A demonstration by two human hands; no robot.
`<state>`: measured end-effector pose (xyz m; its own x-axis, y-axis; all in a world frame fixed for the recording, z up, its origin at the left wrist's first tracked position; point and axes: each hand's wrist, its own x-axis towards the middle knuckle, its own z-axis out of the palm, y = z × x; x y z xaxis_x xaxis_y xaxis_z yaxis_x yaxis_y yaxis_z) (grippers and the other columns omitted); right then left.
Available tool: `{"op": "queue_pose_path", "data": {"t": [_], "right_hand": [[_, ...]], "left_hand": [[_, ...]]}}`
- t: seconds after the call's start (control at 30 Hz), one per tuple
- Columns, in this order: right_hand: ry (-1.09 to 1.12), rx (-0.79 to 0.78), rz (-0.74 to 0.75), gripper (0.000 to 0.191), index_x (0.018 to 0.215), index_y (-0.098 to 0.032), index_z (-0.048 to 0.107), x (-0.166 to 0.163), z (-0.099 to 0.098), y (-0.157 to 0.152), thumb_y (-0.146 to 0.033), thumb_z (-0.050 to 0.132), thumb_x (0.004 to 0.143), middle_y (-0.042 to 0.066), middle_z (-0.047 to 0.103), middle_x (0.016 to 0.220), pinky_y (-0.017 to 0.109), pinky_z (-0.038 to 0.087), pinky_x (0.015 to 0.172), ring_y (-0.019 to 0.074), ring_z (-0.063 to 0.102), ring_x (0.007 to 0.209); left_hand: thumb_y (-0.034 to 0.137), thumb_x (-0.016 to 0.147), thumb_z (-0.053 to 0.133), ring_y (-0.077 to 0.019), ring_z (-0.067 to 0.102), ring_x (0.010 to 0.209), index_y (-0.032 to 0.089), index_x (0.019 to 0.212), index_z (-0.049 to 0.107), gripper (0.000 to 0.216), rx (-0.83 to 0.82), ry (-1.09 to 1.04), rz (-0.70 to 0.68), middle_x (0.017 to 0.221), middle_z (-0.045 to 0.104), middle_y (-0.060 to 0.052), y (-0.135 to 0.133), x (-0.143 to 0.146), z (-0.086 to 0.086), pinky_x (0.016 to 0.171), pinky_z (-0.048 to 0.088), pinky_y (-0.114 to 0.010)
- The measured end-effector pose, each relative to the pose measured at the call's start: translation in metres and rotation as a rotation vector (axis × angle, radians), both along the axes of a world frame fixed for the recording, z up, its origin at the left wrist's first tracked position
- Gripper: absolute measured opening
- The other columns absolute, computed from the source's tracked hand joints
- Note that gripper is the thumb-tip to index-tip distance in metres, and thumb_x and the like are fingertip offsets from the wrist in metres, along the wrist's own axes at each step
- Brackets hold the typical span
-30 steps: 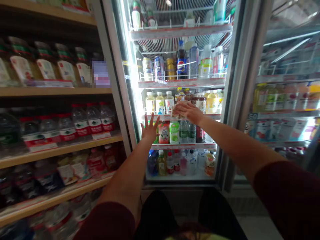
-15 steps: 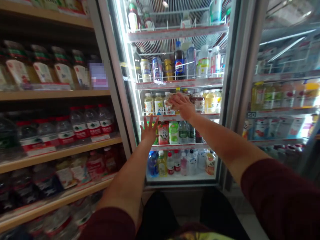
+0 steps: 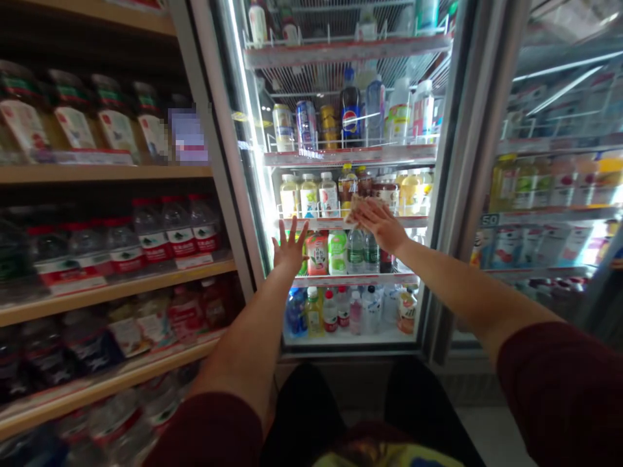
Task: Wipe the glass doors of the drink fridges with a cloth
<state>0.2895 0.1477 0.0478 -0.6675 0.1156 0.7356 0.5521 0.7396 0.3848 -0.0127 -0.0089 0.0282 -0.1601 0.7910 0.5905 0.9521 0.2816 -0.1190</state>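
Pressed under my right hand (image 3: 387,227) is a rumpled, light brown cloth (image 3: 354,213). It lies against the glass door (image 3: 311,84) of a lit drinks fridge, in front of the middle shelves. The fingers lie nearly flat over the cloth, pointing up and left. My left hand (image 3: 291,251), empty, has its fingers spread on or close to the same glass, lower left of the cloth. Behind the glass stand yellow-capped bottles (image 3: 347,185), a green-labelled bottle (image 3: 337,253) and a cola bottle (image 3: 350,113).
On the left, wooden shelves (image 3: 111,285) hold several red-capped water bottles (image 3: 165,227) and juice bottles (image 3: 73,120). A metal door frame (image 3: 481,162) divides this fridge from a second one with drinks (image 3: 520,181) on the right. My knees (image 3: 306,415) are close below the door.
My right hand and the cloth have moved right and slightly down across the glass. My left hand stays in nearly the same place. The view has shifted slightly.
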Motion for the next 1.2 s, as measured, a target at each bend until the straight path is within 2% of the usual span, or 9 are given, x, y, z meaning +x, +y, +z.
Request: {"op": "queue_pose_path", "data": {"t": [0.13, 0.33, 0.5, 0.57, 0.77, 0.93, 1.0, 1.13, 1.2], "right_hand": [[-0.278, -0.007, 0.104, 0.068, 0.158, -0.031, 0.069, 0.027, -0.012, 0.004, 0.001, 0.056, 0.100, 0.005, 0.069, 0.164, 0.064, 0.036, 0.140, 0.0290, 0.048, 0.166], [0.202, -0.049, -0.116, 0.068, 0.167, -0.023, 0.060, 0.067, -0.013, 0.012, -0.002, 0.043, 0.105, 0.013, 0.053, 0.176, 0.071, 0.035, 0.139, 0.0336, 0.034, 0.173], [-0.237, -0.041, 0.061, 0.066, 0.156, -0.028, 0.072, 0.075, -0.071, -0.007, 0.002, 0.049, 0.101, 0.011, 0.068, 0.163, 0.063, 0.043, 0.135, 0.0297, 0.050, 0.165], [-0.330, -0.028, 0.116, 0.064, 0.152, -0.029, 0.075, 0.069, -0.077, -0.012, 0.002, 0.053, 0.100, 0.010, 0.072, 0.158, 0.060, 0.045, 0.134, 0.0281, 0.054, 0.162], [0.013, -0.076, -0.052, 0.066, 0.158, -0.026, 0.070, 0.010, -0.056, -0.020, 0.001, 0.053, 0.100, 0.014, 0.059, 0.171, 0.067, 0.046, 0.130, 0.0343, 0.048, 0.166], [-0.452, -0.057, 0.177, 0.047, 0.137, -0.033, 0.083, -0.037, -0.054, -0.029, -0.006, 0.064, 0.103, 0.003, 0.073, 0.158, 0.058, 0.047, 0.133, 0.0261, 0.060, 0.158], [-0.420, -0.054, 0.158, 0.046, 0.141, -0.031, 0.080, -0.047, -0.040, -0.030, -0.008, 0.063, 0.106, 0.004, 0.071, 0.160, 0.057, 0.045, 0.135, 0.0261, 0.056, 0.161], [0.018, -0.073, -0.022, 0.062, 0.164, -0.027, 0.063, -0.060, -0.001, -0.032, -0.005, 0.052, 0.107, 0.008, 0.052, 0.178, 0.064, 0.038, 0.138, 0.0317, 0.037, 0.172], [-0.052, -0.087, -0.002, 0.066, 0.166, -0.028, 0.062, -0.064, 0.013, -0.034, -0.003, 0.051, 0.106, 0.006, 0.051, 0.179, 0.064, 0.035, 0.140, 0.0314, 0.036, 0.173]], "left_hand": [[0.037, 0.093, 0.091, -0.0465, -0.005, 0.176, 0.038, 0.182, 0.008, 0.122, -0.013, 0.000, -0.010, 0.192, -0.002, -0.012, 0.001, -0.001, -0.001, 0.135, 0.029, -0.078], [0.039, 0.095, 0.088, -0.0454, -0.008, 0.175, 0.039, 0.180, 0.002, 0.121, -0.036, 0.007, 0.020, 0.191, -0.007, -0.010, 0.001, 0.001, 0.001, 0.136, 0.027, -0.076], [0.036, 0.094, 0.090, -0.0465, -0.008, 0.175, 0.039, 0.180, 0.003, 0.122, -0.015, 0.001, 0.015, 0.190, -0.007, -0.012, -0.001, 0.002, 0.001, 0.136, 0.028, -0.075], [0.036, 0.094, 0.090, -0.0460, -0.008, 0.175, 0.039, 0.180, 0.003, 0.122, -0.020, 0.006, 0.014, 0.191, -0.005, -0.012, -0.002, 0.003, 0.002, 0.136, 0.028, -0.075], [0.038, 0.095, 0.089, -0.0466, -0.003, 0.176, 0.037, 0.182, 0.009, 0.118, -0.033, 0.027, 0.038, 0.191, -0.002, -0.013, -0.004, 0.005, 0.004, 0.135, 0.031, -0.075], [0.037, 0.094, 0.090, -0.0468, -0.002, 0.176, 0.036, 0.182, 0.013, 0.117, -0.021, 0.021, 0.020, 0.192, -0.001, -0.014, -0.004, 0.002, 0.003, 0.135, 0.031, -0.075], [0.038, 0.095, 0.089, -0.0472, -0.002, 0.176, 0.036, 0.182, 0.011, 0.117, -0.028, 0.024, 0.013, 0.191, -0.002, -0.015, -0.004, 0.002, 0.002, 0.135, 0.032, -0.075], [0.040, 0.096, 0.088, -0.0476, -0.003, 0.176, 0.038, 0.182, 0.003, 0.120, -0.037, 0.043, 0.029, 0.191, -0.006, -0.014, -0.004, 0.002, 0.002, 0.135, 0.032, -0.075], [0.039, 0.097, 0.087, -0.0477, -0.003, 0.176, 0.037, 0.182, 0.003, 0.120, -0.041, 0.040, 0.032, 0.191, -0.006, -0.014, -0.005, 0.003, 0.003, 0.135, 0.032, -0.075]]}}
